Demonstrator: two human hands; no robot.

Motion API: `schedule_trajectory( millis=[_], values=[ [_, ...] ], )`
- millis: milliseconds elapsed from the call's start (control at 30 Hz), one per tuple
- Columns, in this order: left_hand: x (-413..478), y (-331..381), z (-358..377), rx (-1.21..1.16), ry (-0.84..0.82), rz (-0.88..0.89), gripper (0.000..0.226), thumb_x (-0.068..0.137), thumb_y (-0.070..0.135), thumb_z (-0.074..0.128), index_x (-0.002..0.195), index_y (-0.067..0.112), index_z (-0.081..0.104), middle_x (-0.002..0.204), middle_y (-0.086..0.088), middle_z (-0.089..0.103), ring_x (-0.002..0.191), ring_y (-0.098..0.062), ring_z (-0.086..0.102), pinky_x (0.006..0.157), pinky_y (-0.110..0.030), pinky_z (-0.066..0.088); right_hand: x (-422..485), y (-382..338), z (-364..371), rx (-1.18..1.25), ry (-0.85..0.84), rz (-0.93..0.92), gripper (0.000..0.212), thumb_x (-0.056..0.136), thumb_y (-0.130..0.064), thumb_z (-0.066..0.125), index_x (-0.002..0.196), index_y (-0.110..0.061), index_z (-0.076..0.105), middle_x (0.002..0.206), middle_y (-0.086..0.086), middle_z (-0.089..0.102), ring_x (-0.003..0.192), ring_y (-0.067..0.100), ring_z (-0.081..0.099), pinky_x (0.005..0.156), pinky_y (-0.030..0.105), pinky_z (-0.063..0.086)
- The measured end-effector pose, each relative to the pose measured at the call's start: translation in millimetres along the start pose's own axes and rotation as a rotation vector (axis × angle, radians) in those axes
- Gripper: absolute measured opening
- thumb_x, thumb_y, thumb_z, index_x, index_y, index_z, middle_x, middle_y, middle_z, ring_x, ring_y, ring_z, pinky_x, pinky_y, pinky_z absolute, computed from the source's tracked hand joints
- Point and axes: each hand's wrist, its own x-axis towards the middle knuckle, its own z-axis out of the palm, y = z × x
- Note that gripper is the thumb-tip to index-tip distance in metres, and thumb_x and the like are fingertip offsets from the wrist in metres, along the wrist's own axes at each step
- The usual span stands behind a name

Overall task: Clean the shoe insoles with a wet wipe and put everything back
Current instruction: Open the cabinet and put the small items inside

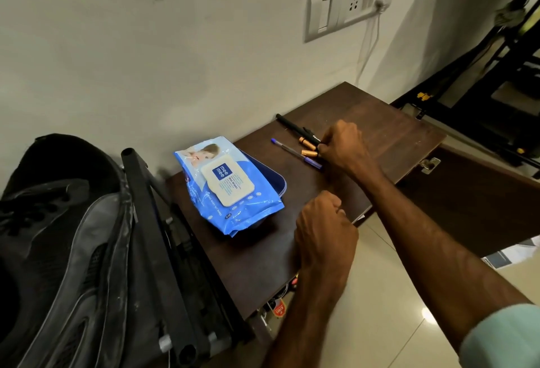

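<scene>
- The wet wipes pack point(230, 186) is propped on a blue tub point(279, 183) on the bench point(380, 122); it is judged soft, light and slick, best gripped across its sides.
- The left hand point(324, 230) is fisted, with nothing seen in it; whether the black pen point(295, 126) is held by the right hand point(342, 145) cannot be told.

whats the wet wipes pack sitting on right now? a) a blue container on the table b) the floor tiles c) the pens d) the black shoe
a: the wet wipes pack lies on top of a blue container, whose rim shows along the pack's right side, on the dark table.
</scene>
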Motion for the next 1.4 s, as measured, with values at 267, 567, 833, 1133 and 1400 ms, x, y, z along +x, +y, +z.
schedule_trajectory(
  millis=[267, 567, 833, 1133, 1400],
  values=[
    [15.9, 1.6, -8.5, -0.284, 0.210, -0.061, 0.015, 0.093, 0.024, 0.066, 0.104, 0.018, 0.074, 0.099, 0.004, 0.075, 0.092, -0.012, 0.069, 0.086, -0.037, 0.056, -94.5, 5.0, -43.3, 0.639, 0.057, 0.111, 0.009, 0.091, -0.013, 0.074, 0.099, -0.017, 0.077, 0.088, -0.003, 0.075, 0.080, 0.013, 0.073, 0.071, 0.024, 0.060],
    [17.9, 5.3, -18.2, -0.415, 0.234, -0.142, 0.025, 0.091, 0.042, 0.070, 0.087, 0.019, 0.078, 0.075, 0.012, 0.072, 0.076, -0.003, 0.066, 0.079, -0.032, 0.056, -158.1, 19.9, -68.4, 0.864, -0.360, 0.008, 0.025, 0.086, -0.012, 0.074, 0.110, -0.007, 0.077, 0.099, 0.003, 0.080, 0.087, 0.015, 0.076, 0.068, 0.021, 0.059],
    [21.4, -2.3, -22.5, -0.426, 0.233, -0.125, 0.029, 0.090, 0.040, 0.073, 0.096, 0.013, 0.080, 0.081, 0.009, 0.075, 0.078, -0.003, 0.067, 0.076, -0.022, 0.053, -93.3, 12.6, -35.8, 0.378, -0.038, -0.019, 0.010, 0.089, -0.022, 0.078, 0.099, -0.019, 0.079, 0.084, -0.008, 0.073, 0.077, 0.003, 0.069, 0.074, 0.023, 0.059],
    [23.9, -7.2, -20.5, -0.433, 0.225, -0.130, 0.028, 0.088, 0.040, 0.075, 0.100, 0.015, 0.080, 0.086, 0.006, 0.076, 0.084, -0.006, 0.069, 0.083, -0.030, 0.056, -58.3, 5.4, 8.0, 0.130, -0.031, -0.019, 0.015, 0.089, -0.029, 0.078, 0.098, -0.018, 0.077, 0.087, 0.004, 0.071, 0.082, 0.019, 0.067, 0.075, 0.044, 0.061],
    [23.3, -8.7, -23.8, -0.417, 0.227, -0.093, 0.025, 0.088, 0.038, 0.075, 0.098, 0.016, 0.081, 0.082, 0.008, 0.076, 0.080, -0.003, 0.069, 0.078, -0.025, 0.056, -115.3, 30.8, -12.2, 0.362, -0.040, 0.005, 0.012, 0.093, -0.027, 0.074, 0.102, -0.022, 0.079, 0.085, -0.006, 0.076, 0.076, 0.008, 0.071, 0.074, 0.032, 0.061]
  ],
)
